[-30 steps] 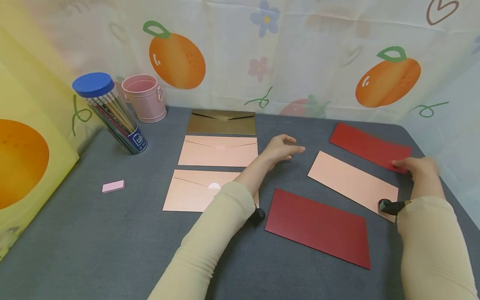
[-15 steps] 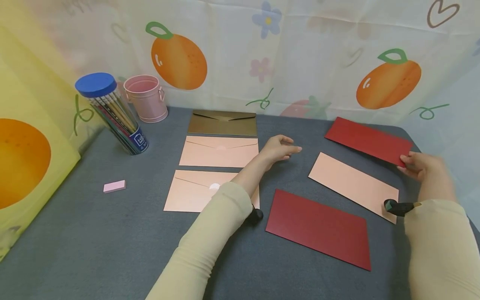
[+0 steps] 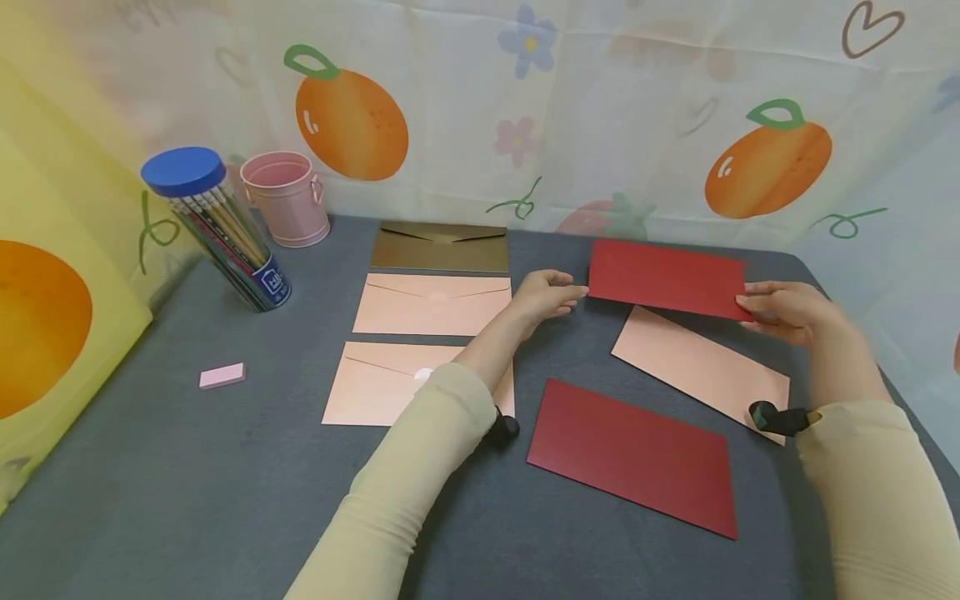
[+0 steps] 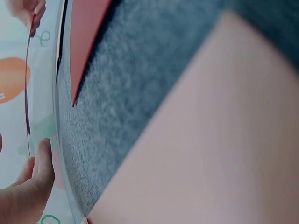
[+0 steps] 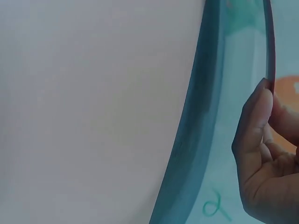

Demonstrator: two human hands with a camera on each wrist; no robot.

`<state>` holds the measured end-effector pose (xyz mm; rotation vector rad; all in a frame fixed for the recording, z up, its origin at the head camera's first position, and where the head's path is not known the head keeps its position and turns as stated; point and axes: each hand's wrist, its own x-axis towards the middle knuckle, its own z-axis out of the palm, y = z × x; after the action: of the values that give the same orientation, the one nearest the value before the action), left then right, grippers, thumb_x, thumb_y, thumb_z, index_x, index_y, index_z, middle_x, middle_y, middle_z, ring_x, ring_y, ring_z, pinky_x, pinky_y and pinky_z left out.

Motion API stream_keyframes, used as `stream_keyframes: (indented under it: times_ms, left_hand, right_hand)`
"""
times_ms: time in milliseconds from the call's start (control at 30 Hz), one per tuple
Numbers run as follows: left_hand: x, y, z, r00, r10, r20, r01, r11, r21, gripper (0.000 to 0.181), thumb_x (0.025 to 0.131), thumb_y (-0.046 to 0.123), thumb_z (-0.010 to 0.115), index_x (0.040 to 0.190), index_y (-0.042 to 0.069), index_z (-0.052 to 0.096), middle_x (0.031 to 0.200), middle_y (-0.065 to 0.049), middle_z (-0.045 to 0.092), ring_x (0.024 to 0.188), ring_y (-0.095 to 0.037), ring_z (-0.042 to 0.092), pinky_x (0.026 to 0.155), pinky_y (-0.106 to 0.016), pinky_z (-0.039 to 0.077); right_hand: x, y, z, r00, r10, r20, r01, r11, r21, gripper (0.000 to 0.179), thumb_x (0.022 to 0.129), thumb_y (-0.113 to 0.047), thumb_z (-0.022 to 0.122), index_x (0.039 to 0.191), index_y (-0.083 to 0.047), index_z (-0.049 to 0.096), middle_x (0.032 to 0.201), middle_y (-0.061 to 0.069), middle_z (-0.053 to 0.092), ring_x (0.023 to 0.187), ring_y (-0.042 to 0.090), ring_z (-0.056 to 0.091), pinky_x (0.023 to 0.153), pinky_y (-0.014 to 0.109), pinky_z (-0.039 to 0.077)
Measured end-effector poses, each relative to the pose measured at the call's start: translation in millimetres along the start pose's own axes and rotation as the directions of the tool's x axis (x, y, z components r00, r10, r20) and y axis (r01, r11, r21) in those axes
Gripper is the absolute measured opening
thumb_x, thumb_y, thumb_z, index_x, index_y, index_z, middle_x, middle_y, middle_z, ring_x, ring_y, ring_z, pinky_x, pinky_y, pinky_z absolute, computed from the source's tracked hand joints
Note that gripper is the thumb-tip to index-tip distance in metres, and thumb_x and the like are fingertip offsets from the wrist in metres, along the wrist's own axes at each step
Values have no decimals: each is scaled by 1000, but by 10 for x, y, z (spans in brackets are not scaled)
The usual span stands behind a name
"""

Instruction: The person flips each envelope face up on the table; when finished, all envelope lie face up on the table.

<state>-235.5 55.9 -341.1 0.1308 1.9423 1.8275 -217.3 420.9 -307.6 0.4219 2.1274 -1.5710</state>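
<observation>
My right grip (image 3: 791, 308) pinches a red envelope (image 3: 667, 279), my relaxed left grip (image 3: 546, 295) at its end; a peach card (image 3: 701, 367) lies nearer me on the bench (image 3: 225, 500).

Counter (image 3: 247, 508): dark grey-blue, lying below the fingers of both hands.

Jar (image 3: 219, 223): clear, packed with pencils, blue lid (image 3: 183, 172) fitted, blue label (image 3: 272, 282) near the base; located well to the left of the left fingers (image 3: 564, 294).

Bucket (image 3: 287, 210): pink, upright, just beside the jar; left of and farther back than the left fingers.

Block (image 3: 222, 376): small, pale pink, lying flat; left of the left fingers and nearer the wearer.

White cloth (image 3: 450, 100): hangs behind both hands' fingers, printed with fruit, flowers and line drawings. One orange print (image 3: 768, 173) sits behind the right fingers (image 3: 765, 305).

Yellow cloth (image 3: 60, 175): far left of the left fingers, bearing a large orange fruit.
</observation>
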Motion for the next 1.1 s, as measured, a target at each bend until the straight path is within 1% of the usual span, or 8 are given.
stream_keyframes:
  times_ms: [200, 267, 367, 533, 667, 900, 1000, 1100]
  left_hand:
    - [-2, 13, -22, 997, -53, -54, 48, 995, -85, 55, 98, 13, 61, 147, -3, 40, 145, -19, 53, 130, -29, 58, 106, -34, 52]
    - [-6, 13, -33, 995, -55, -77, 47, 993, -106, 52, 98, 10, 59, 145, -3, 42, 142, -20, 54, 128, -30, 59, 105, -36, 53]
    - [-9, 10, -54, 992, -47, -121, 33, 993, -114, 45, 98, 5, 56, 142, -4, 47, 137, -22, 57, 114, -27, 65, 103, -38, 54]
    - [-22, 15, -123, 980, -56, -190, 35, 993, -109, 40, 99, 4, 54, 139, -1, 52, 130, -21, 62, 88, -14, 59, 100, -38, 56]
    - [-33, 36, -204, 976, -72, -207, 45, 990, -132, 39, 99, 5, 53, 138, 1, 53, 127, -18, 62, 86, -12, 57, 96, -35, 57]
    - [-36, 116, -304, 973, -73, -220, 36, 985, -171, 35, 99, 5, 54, 133, 0, 57, 119, -16, 64, 84, -13, 59, 71, -23, 53]
    - [-41, 152, -341, 971, -68, -230, 28, 984, -176, 34, 98, 4, 54, 132, -1, 58, 120, -16, 64, 83, -14, 60, 73, -25, 55]
    - [-42, 183, -385, 968, -60, -245, 15, 983, -184, 33, 98, 3, 55, 130, -1, 59, 124, -18, 65, 85, -15, 61, 87, -31, 59]
  right_hand:
    - [65, -120, 248, 999, -48, 2, 48, 986, -158, 40, 98, -31, 59, 130, -15, 41, 84, -22, 62, 81, -5, 65, 80, 17, 59]
    - [77, -158, 319, 998, -57, 6, 57, 982, -180, 45, 99, -30, 59, 134, -10, 39, 83, -22, 63, 80, -4, 66, 79, 17, 59]
    - [91, -205, 405, 998, -66, 12, 67, 982, -176, 46, 99, -28, 59, 134, -9, 38, 83, -21, 64, 80, -3, 67, 78, 18, 59]
    - [112, -266, 501, 996, -76, 34, 80, 989, -122, 36, 99, -25, 59, 127, -12, 40, 85, -17, 65, 79, -2, 68, 76, 19, 60]
    - [127, -309, 558, 997, -70, 41, 73, 995, -66, 32, 99, -27, 60, 121, -14, 42, 88, -14, 64, 80, 0, 69, 76, 20, 61]
    - [122, -355, 608, 995, -92, 35, 92, 996, 13, 15, 98, -37, 60, 103, -24, 56, 87, -12, 60, 80, 3, 69, 73, 19, 59]
    - [115, -375, 621, 994, -109, 18, 108, 993, 49, 8, 97, -36, 61, 95, -28, 62, 84, -14, 65, 77, 3, 68, 72, 18, 58]
    - [106, -393, 635, 991, -130, -5, 130, 988, 78, 8, 95, -34, 64, 89, -29, 68, 81, -14, 66, 70, 1, 61, 69, 16, 55]
